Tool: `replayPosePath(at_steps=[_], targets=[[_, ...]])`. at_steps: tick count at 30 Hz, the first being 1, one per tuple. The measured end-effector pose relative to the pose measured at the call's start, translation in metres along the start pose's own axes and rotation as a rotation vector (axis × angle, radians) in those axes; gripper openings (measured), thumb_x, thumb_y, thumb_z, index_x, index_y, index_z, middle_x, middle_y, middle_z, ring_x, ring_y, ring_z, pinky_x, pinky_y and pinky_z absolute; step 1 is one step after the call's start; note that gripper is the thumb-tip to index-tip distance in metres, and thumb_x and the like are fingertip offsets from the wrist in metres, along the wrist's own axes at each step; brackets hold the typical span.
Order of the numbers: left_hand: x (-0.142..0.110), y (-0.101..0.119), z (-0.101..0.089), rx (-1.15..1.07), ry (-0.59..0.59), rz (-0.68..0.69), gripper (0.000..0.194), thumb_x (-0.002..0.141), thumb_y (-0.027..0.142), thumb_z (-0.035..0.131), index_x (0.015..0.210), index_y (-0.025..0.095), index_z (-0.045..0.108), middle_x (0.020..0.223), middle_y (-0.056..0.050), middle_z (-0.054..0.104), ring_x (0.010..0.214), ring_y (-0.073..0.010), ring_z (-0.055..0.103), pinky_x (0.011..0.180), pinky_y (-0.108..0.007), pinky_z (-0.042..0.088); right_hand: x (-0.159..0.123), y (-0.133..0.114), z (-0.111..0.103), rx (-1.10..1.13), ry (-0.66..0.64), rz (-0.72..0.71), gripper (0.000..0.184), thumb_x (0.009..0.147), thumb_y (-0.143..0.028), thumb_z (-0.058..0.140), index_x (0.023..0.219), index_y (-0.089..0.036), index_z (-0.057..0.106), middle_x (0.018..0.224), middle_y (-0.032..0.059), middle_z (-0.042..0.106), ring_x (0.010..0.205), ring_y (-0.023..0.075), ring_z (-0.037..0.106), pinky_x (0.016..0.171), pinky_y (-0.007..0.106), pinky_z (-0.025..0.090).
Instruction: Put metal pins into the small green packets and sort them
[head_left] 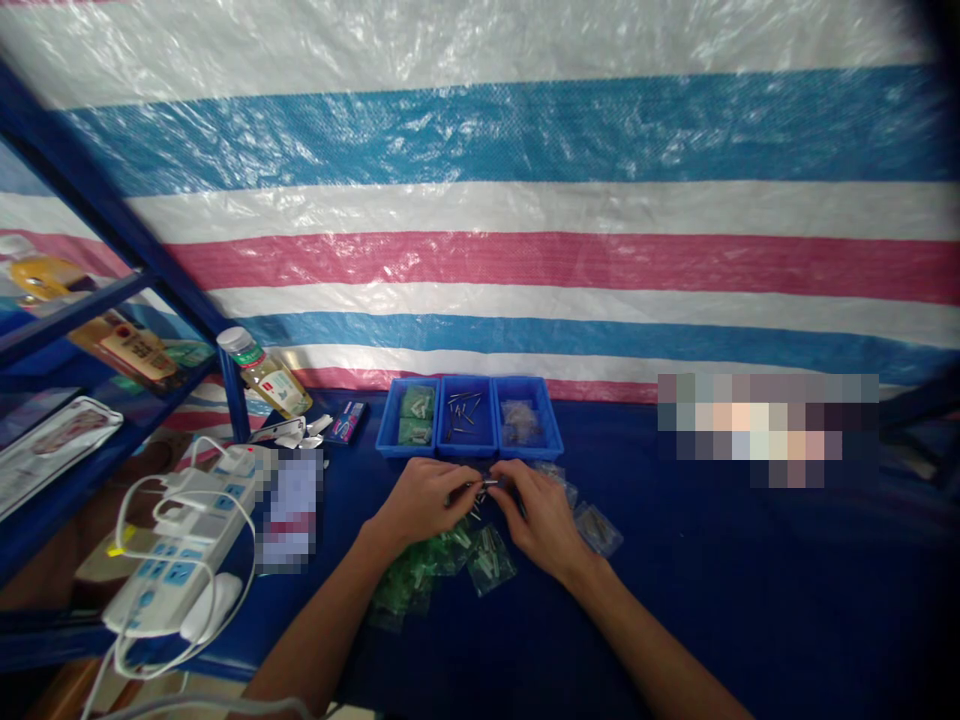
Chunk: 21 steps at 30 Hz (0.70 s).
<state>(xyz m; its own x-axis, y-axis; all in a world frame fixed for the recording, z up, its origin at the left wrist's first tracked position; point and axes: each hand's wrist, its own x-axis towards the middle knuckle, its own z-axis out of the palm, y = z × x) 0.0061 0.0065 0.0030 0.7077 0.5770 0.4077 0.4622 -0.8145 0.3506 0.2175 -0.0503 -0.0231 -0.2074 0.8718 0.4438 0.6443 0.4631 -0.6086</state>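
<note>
My left hand [429, 497] and my right hand [541, 515] meet in front of the bins, fingertips pinched. Between them a small shiny metal pin [490, 483] runs from one set of fingers to the other; its ends are hidden. More small pins [478, 503] lie just below the fingertips. A heap of green-tinted plastic bags [416, 575] spreads beneath my left hand and forearm. A small clear bag of metal pieces [491, 562] lies between my wrists. Another clear bag [598, 530] rests beside my right wrist.
Behind my hands stand a blue bin [385, 425] with green bags, one with loose pins [469, 446], and one with clear bags [553, 425]. At left are a power strip [176, 560] with tangled white cables, a bottle [274, 385], a small box [348, 422] and a blue shelf frame [180, 290].
</note>
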Motion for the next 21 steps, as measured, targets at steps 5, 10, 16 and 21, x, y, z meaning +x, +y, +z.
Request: replayPosePath(at_steps=[5,10,16,21], targets=[[0.0000,0.0003,0.0009,0.002,0.004,-0.002,0.016,0.099,0.026,0.057,0.099,0.019,0.071,0.071,-0.001,0.071,0.060,-0.0125,0.065,0.065,-0.025,0.048,0.0023,0.0012,-0.0004,-0.011,0.014,-0.023,0.014,0.105,-0.019,0.044,0.100,-0.023,0.057,0.096,0.0051,0.068,0.084,0.0209,0.065,0.081,0.034,0.047],[0.0001,0.0003,-0.0002,-0.002,0.008,0.004,0.017,0.099,0.026,0.056,0.099,0.018,0.071,0.071,-0.002,0.071,0.059,-0.0126,0.065,0.065,-0.025,0.048,0.0027,0.0017,-0.0019,-0.002,-0.004,0.000,0.018,0.107,-0.021,0.041,0.098,-0.022,0.057,0.093,0.0053,0.067,0.081,0.0210,0.063,0.079,0.034,0.046],[0.0026,0.0009,-0.0036,-0.010,0.004,-0.001,0.016,0.099,0.024,0.056,0.099,0.019,0.072,0.074,-0.002,0.074,0.063,-0.0133,0.068,0.066,-0.025,0.049,0.0016,0.0025,-0.0006,0.004,-0.028,-0.007,0.019,0.108,-0.022,0.040,0.100,-0.023,0.057,0.093,0.0058,0.067,0.082,0.0214,0.063,0.079,0.034,0.047],[0.0012,-0.0003,-0.0057,-0.031,-0.008,-0.004,0.015,0.099,0.024,0.057,0.100,0.019,0.072,0.082,-0.003,0.077,0.068,-0.0140,0.071,0.068,-0.025,0.050,0.0023,0.0034,-0.0009,-0.028,-0.010,0.030,0.025,0.109,-0.024,0.039,0.092,-0.022,0.058,0.091,0.0056,0.067,0.081,0.0206,0.064,0.078,0.032,0.047]])
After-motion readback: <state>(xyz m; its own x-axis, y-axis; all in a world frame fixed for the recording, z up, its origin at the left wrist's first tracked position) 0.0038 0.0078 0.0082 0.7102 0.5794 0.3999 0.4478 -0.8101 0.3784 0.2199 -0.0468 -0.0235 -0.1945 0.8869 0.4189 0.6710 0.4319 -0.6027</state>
